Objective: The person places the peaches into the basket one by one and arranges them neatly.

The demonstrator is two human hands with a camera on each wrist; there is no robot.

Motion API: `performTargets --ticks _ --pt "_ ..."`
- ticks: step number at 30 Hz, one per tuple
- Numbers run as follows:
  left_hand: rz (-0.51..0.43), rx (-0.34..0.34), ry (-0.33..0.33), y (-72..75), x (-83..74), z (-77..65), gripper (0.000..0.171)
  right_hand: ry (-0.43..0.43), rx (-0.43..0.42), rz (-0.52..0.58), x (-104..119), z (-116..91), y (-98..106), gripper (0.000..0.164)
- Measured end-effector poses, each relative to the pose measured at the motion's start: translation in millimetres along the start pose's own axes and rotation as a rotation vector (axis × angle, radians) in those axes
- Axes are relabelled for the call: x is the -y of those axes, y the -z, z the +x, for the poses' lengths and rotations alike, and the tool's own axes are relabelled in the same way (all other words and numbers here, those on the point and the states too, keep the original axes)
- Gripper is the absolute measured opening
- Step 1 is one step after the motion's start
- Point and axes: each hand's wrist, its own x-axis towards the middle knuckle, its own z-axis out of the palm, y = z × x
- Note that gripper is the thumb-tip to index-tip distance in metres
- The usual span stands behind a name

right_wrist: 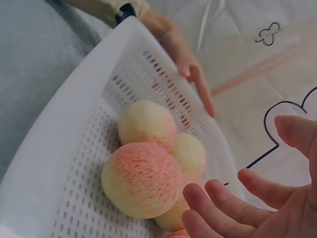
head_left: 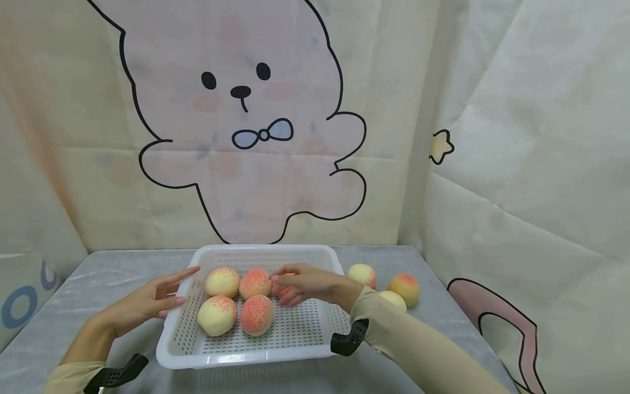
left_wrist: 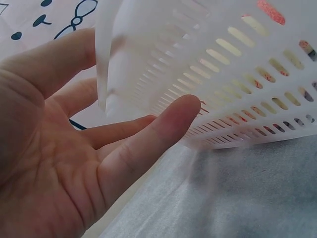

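A white plastic basket (head_left: 246, 358) with slotted walls holds several peaches, some pale yellow and some flushed pink. At its left rim is my left hand (head_left: 140, 301), fingers extended along the rim and thumb close to the slotted wall (left_wrist: 237, 44). My right hand (head_left: 307, 284) hovers over the basket with loosely spread fingers and nothing in its grasp. Beneath those fingers a reddish peach (head_left: 283, 290) is partly hidden. A pink peach (head_left: 257, 316) and a pale peach (head_left: 217, 316) lie in the front row. From the right wrist, a large blushed peach (right_wrist: 143, 181) shows near my fingertips.
Right of the basket, on the grey tabletop (head_left: 133, 266), lie an orange-yellow peach (head_left: 404, 289), a pale peach (head_left: 361, 273) and another pale one (head_left: 394, 300) partly behind my right sleeve. A cloth backdrop (head_left: 384, 180) with a cartoon bear hangs behind the table.
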Motion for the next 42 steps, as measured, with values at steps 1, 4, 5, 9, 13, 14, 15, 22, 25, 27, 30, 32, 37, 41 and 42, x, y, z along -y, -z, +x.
performTargets --ticks 1,4,5,9,13,14,15,22,25,27,30,32,37,41,42 --pt "0.008 -0.005 0.004 -0.1 0.0 -0.5 0.067 0.009 0.009 0.005 0.7 -2.1 1.3 0.049" --pt "0.037 -0.029 0.021 -0.7 -0.5 -2.0 0.067 0.035 0.03 0.018 1.5 -6.9 6.2 0.048" --pt "0.046 -0.038 0.027 -0.9 -0.9 -2.4 0.067 0.043 0.033 0.02 1.3 -8.0 8.1 0.048" --pt "0.073 -0.066 0.041 -1.5 -2.1 -2.4 0.067 0.069 0.026 0.018 -1.9 -11.7 14.4 0.047" --pt "0.083 -0.075 0.061 -1.4 -2.6 -0.8 0.067 0.088 -0.015 -0.017 -7.3 -15.3 17.2 0.049" --pt "0.084 -0.077 0.065 -1.4 -2.9 -0.3 0.067 0.089 -0.032 -0.028 -8.3 -16.6 17.6 0.049" --pt "0.086 -0.08 0.068 -1.6 -3.1 0.0 0.067 0.096 -0.047 -0.042 -9.2 -18.2 17.9 0.05" --pt "0.078 -0.083 0.06 -2.4 -4.3 -0.2 0.067 0.183 -0.122 -0.104 -14.1 -26.5 22.3 0.047" --pt "0.074 -0.08 0.055 -1.6 -3.2 -0.9 0.067 0.233 -0.144 -0.115 -17.1 -28.2 25.3 0.045" --pt "0.073 -0.081 0.057 -1.1 -2.4 -1.1 0.067 0.261 -0.161 -0.125 -19.7 -29.4 27.1 0.043" --pt "0.074 -0.082 0.061 -0.5 -2.2 -0.9 0.067 0.303 -0.188 -0.142 -24.7 -32.1 29.5 0.041" --pt "0.071 -0.082 0.061 -0.5 -2.2 -0.6 0.068 0.327 -0.211 -0.152 -28.1 -34.8 30.7 0.038" --pt "0.066 -0.079 0.06 -0.7 -2.6 -0.6 0.068 0.406 -0.28 -0.167 -37.3 -43.9 35.0 0.035" --pt "0.065 -0.081 0.065 -1.4 -3.6 -1.1 0.068 0.451 -0.344 -0.183 -45.3 -52.2 42.3 0.033" --pt "0.064 -0.079 0.065 -1.7 -3.8 -1.0 0.068 0.456 -0.359 -0.182 -46.8 -55.1 44.5 0.033"
